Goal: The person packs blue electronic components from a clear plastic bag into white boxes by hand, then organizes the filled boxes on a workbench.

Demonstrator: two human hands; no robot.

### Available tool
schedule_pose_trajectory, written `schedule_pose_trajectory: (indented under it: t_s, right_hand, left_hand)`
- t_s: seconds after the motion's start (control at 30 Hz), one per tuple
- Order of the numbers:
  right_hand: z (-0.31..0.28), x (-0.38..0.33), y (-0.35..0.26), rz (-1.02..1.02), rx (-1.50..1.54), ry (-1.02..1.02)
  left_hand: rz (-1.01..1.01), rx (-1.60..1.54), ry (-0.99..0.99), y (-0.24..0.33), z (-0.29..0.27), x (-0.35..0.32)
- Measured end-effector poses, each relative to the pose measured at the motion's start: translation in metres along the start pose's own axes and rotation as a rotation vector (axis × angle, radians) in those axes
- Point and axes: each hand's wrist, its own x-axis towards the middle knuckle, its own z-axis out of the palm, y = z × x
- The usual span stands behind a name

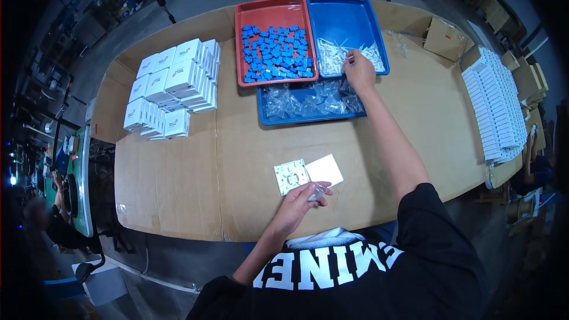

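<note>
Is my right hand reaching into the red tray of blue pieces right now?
No, the right hand is at the white pieces in the upper blue tray, beside the red tray.

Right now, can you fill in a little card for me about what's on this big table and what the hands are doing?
Left hand: holding a small clear plastic bag
Right hand: in the upper blue tray, at the thin white pieces; grip unclear
Near left hand: two square white plates
Red tray: small blue parts
Lower blue tray: clear bags
Table's left: stacked white boxes
</note>
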Motion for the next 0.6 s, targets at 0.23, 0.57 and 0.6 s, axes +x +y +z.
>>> schedule_pose_trajectory:
  t_s: [0.23, 0.57, 0.6]
  right_hand:
    - [-0.029, -0.062, 0.002, -0.013, 0.628, -0.025]
    - [-0.108, -0.260, -0.046, 0.178, 0.789, -0.381]
    - [-0.117, -0.256, -0.049, 0.102, 0.715, -0.414]
  left_hand:
    - [0.026, -0.362, 0.122, 0.004, -0.009, 0.008]
    - [-0.060, -0.408, 0.109, 0.005, -0.010, 0.027]
    - [-0.069, -0.381, 0.115, 0.006, -0.008, 0.028]
